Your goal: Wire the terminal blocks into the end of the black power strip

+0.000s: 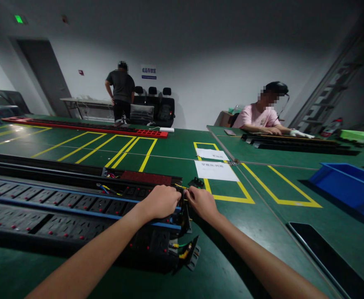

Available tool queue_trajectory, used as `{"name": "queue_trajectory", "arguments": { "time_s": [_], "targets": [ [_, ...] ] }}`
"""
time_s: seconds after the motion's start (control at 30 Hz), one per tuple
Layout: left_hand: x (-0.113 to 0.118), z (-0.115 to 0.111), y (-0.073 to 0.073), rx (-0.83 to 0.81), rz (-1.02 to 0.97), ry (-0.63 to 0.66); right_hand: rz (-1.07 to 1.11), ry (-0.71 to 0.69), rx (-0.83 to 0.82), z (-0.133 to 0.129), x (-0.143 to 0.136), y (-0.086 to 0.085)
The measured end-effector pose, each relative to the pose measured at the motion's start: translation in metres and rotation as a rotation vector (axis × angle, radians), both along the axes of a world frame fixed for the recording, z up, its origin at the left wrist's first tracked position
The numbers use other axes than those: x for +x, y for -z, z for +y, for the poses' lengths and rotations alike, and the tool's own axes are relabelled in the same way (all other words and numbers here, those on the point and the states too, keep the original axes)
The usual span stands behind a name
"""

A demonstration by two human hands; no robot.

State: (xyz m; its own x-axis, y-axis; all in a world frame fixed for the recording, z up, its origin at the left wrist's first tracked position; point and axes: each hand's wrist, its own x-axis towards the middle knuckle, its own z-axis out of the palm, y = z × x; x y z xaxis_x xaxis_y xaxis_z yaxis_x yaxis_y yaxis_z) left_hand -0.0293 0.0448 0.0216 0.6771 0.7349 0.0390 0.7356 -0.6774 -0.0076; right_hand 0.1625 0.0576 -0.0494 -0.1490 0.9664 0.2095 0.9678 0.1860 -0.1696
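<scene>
Long black power strips (76,226) with rows of sockets and small red parts lie side by side across the table, their right ends close to my hands. My left hand (165,201) rests on the end of a middle power strip (88,203), fingers curled over it. Just beyond that end, my right hand (200,203) is closed in a pinch; what it holds is hidden behind the fingers. Both hands nearly touch. Below them, an end cap (194,254) hangs off the nearest strip by green and yellow wires (178,246). Another black end piece (196,182) sits behind my right hand.
Paper sheets (216,171) lie within yellow tape marks on the green table (175,153). To the right are a blue bin (350,191) and a dark flat device (328,257). A red rack (151,133) stretches behind. One person (259,116) works across; another (121,89) stands farther back.
</scene>
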Motion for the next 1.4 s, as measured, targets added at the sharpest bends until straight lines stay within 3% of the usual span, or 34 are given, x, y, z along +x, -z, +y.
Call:
{"name": "queue_trajectory", "arguments": {
  "time_s": [1.4],
  "targets": [
    [-0.0009,-0.0003,0.0008,0.022,-0.005,0.018,0.023,-0.007,-0.005,-0.0014,-0.0003,-0.0024]
  ]
}}
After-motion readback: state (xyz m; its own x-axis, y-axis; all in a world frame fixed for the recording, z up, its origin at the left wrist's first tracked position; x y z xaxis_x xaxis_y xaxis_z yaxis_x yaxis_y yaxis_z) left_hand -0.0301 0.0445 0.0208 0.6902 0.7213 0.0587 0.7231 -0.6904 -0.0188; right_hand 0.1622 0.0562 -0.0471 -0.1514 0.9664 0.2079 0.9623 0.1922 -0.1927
